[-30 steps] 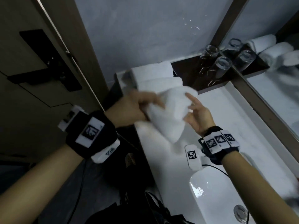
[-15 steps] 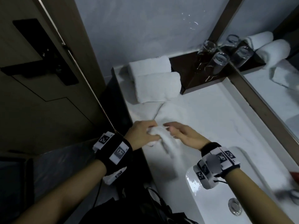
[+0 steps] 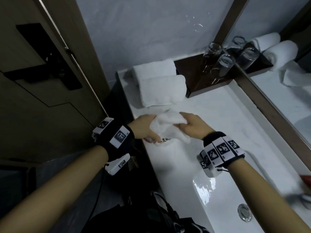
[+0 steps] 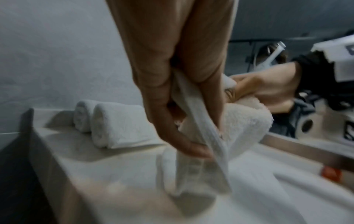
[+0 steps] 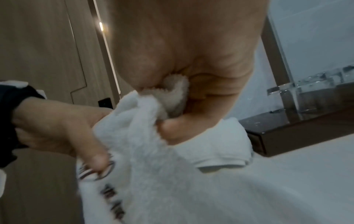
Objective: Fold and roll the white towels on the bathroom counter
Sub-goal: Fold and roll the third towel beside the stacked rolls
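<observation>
2 hands are on the job, and I read them from my side, left to right. Farthest left stands the wooden door (image 3: 42, 81) with its black handle plate, outside the work. Next comes the left hand (image 3: 144, 127), fingers curled round the near-left edge of the loose white towel (image 3: 168, 128), thumb pinching the cloth beside the dark embroidered lettering (image 3: 165, 140). That towel lies bunched on the white counter (image 3: 218, 115) near its front-left edge, partly lifted between the hands. Behind it, against the wall, 2 rolled towels (image 3: 161, 88) lie side by side and touching (I count those as done). On the right, the right hand (image 3: 191, 126) clenches the other end of the loose towel; the right wrist view shows terry pile squeezed between thumb and fingers (image 5: 172, 128). Farther right, 2 upturned glasses (image 3: 218, 63) stand on a dark tray (image 3: 202, 81) by the mirror (image 3: 277, 81), and the basin (image 3: 227, 199) sits lower right.

My judgement on handling: the towel looks light, soft and floppy, with no stiffness of its own, so it will sag wherever it is unsupported and bunch if gripped mid-cloth. I would take hold at 2 corners of 1 hemmed edge, where the woven band gives firmer purchase, then draw it flat on the counter before folding. The glasses look breakable and are near enough to mind when spreading the cloth.
</observation>
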Motion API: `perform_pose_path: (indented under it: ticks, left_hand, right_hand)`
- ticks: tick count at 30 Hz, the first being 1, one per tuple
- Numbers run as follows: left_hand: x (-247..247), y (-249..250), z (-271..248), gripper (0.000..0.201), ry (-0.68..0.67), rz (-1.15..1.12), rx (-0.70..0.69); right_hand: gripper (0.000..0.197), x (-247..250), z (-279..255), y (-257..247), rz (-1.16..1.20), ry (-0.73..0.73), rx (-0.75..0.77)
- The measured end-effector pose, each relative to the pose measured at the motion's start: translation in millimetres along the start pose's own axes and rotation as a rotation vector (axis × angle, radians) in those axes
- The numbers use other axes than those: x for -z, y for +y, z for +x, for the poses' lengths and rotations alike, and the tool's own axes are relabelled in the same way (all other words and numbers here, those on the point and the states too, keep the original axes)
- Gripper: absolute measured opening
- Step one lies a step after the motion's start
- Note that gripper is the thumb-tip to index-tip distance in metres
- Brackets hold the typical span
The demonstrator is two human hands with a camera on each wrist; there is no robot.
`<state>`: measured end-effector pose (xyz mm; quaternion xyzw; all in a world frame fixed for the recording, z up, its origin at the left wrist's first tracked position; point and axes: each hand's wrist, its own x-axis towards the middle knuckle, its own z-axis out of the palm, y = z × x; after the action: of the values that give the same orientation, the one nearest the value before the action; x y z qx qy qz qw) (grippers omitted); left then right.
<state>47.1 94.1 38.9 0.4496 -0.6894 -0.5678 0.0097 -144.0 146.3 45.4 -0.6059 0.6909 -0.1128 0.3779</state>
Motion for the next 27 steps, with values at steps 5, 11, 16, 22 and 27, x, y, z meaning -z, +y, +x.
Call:
perform_pose_path:
  ticks: [5, 11, 16, 22, 27]
  left_hand:
    - [37.3, 47.2, 2.4, 0.041, 0.46, 0.111, -0.26]
    - [75.8, 114.4, -13.4, 0.026, 0.84, 0.338, -0.598]
    - [90.2, 123.2, -36.4, 0.029, 0.868, 0.635, -0.669]
    - [63.1, 61.1, -43.7, 0.043, 0.463, 0.787, -0.464]
    - [-14.5, -24.6, -28.6, 0.059, -0.078, 0.553, -0.118]
  right_hand:
    - [0.019, 47.4, 16.3, -31.9, -0.154, 0.268, 0.097]
    - [0.025, 106.2, 25.5, -82.3, 0.164, 0.676, 0.435]
    - [0.034, 115.5, 19.4, -91.4, 0.271, 0.696, 0.563]
    - [0.035, 83.7, 13.1, -50.5, -0.011, 0.144, 0.344]
    - [0.031, 4.5, 3.0, 9.6, -0.157, -0.251, 0.115]
